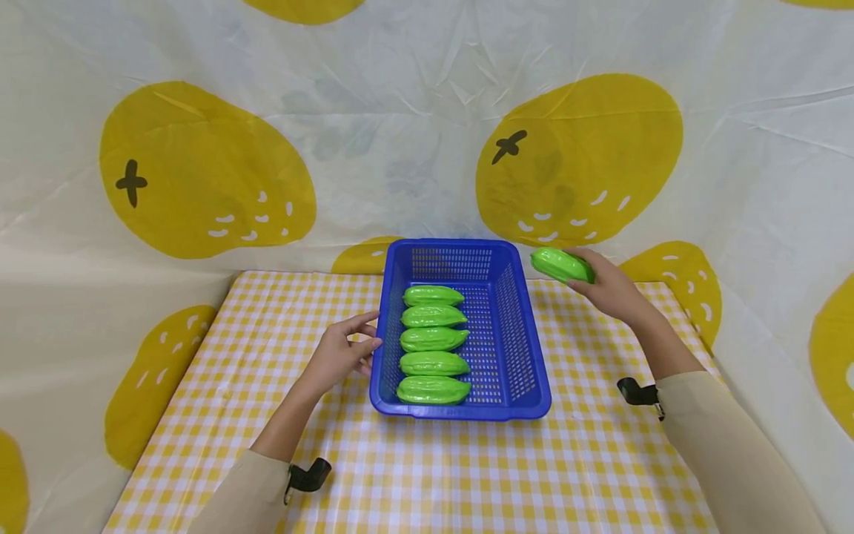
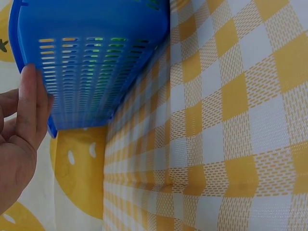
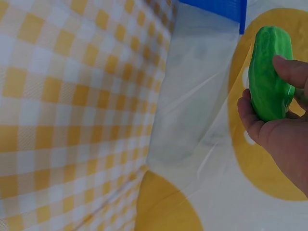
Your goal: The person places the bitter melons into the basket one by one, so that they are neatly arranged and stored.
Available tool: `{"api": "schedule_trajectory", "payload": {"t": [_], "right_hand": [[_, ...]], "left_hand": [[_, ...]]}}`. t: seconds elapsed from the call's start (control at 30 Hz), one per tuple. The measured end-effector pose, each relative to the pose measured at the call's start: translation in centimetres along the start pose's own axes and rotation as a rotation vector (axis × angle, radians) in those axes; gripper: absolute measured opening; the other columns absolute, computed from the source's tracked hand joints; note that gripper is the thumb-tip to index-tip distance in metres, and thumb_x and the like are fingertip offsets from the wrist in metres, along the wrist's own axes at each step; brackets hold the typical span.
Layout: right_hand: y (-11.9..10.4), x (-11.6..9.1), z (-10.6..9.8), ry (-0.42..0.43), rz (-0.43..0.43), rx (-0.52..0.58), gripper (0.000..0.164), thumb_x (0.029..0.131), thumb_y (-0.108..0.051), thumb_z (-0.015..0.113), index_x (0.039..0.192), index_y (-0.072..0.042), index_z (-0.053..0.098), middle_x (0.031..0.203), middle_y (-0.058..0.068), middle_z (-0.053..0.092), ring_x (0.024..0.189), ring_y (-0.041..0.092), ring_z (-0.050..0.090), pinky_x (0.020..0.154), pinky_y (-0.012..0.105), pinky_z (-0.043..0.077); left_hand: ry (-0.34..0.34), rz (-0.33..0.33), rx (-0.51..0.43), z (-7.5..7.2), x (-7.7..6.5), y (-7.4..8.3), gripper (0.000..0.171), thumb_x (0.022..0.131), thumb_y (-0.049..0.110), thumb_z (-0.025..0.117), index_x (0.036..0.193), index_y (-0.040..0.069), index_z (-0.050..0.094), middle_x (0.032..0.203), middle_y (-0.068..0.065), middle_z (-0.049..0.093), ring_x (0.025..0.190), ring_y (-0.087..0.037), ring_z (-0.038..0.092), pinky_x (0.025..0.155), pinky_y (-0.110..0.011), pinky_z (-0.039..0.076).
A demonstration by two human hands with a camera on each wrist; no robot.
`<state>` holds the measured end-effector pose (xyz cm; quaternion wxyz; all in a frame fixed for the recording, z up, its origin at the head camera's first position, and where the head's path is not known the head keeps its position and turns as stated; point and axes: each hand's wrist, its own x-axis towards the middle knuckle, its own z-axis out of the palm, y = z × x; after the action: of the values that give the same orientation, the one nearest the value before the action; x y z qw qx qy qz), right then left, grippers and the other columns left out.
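Note:
A blue plastic basket (image 1: 523, 311) with slotted walls stands on the table. Down its left half several glossy green bitter melons (image 1: 435, 340) lie in a column, each crosswise with its tip to the right. My left hand (image 1: 342, 352) is at the basket's left rim; in the left wrist view its fairly straight fingers (image 2: 29, 103) touch the outer side just under the rim. Beyond the basket's right far corner, my right hand (image 1: 608, 288) grips another green bitter melon (image 3: 269, 72) above the table, thumb on one side and fingers round the other.
A yellow-and-white checked cloth (image 1: 267, 326) covers the table. Behind and at both sides hangs a pale sheet (image 1: 400, 170) printed with big yellow fruit, close to the table's far edge. The basket's right half shows its bare slotted floor (image 1: 482, 348).

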<state>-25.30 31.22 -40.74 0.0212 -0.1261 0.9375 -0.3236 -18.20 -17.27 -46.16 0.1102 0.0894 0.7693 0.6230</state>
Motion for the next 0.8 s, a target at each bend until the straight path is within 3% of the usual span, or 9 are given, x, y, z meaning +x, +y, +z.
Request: {"api": "schedule_trajectory", "payload": {"t": [0.3, 0.6, 0.8], "right_hand": [[-2.8, 2.3, -0.2, -0.052, -0.001, -0.004, 0.059, 0.108, -0.014, 0.055, 0.161, -0.011, 0.032, 0.159, 0.027, 0.037, 0.133, 0.047, 0.046, 0.104, 0.068, 0.046], [-5.7, 5.1, 0.0, -0.071, -0.096, -0.010, 0.058, 0.104, -0.004, 0.057, 0.158, -0.004, 0.037, 0.154, 0.027, 0.043, 0.134, 0.045, 0.047, 0.109, 0.067, 0.044], [-7.5, 7.1, 0.6, -0.102, -0.132, -0.065, 0.056, 0.103, -0.007, 0.060, 0.156, -0.005, 0.042, 0.149, 0.023, 0.051, 0.128, 0.042, 0.052, 0.107, 0.063, 0.048]], "left_hand": [[-0.006, 0.004, -0.009, -0.1, 0.1, -0.2, 0.055, 0.099, 0.000, 0.066, 0.152, 0.004, 0.050, 0.120, -0.027, 0.063, 0.064, -0.018, 0.068, 0.057, -0.043, 0.068], [-0.002, -0.005, -0.020, -0.1, 0.2, 0.0, 0.055, 0.099, -0.001, 0.066, 0.152, 0.003, 0.050, 0.120, -0.027, 0.063, 0.063, -0.017, 0.068, 0.057, -0.043, 0.068], [0.003, -0.010, -0.022, -0.1, 0.2, 0.0, 0.054, 0.099, -0.001, 0.066, 0.151, 0.003, 0.051, 0.120, -0.027, 0.064, 0.064, -0.017, 0.069, 0.057, -0.044, 0.068]]}}
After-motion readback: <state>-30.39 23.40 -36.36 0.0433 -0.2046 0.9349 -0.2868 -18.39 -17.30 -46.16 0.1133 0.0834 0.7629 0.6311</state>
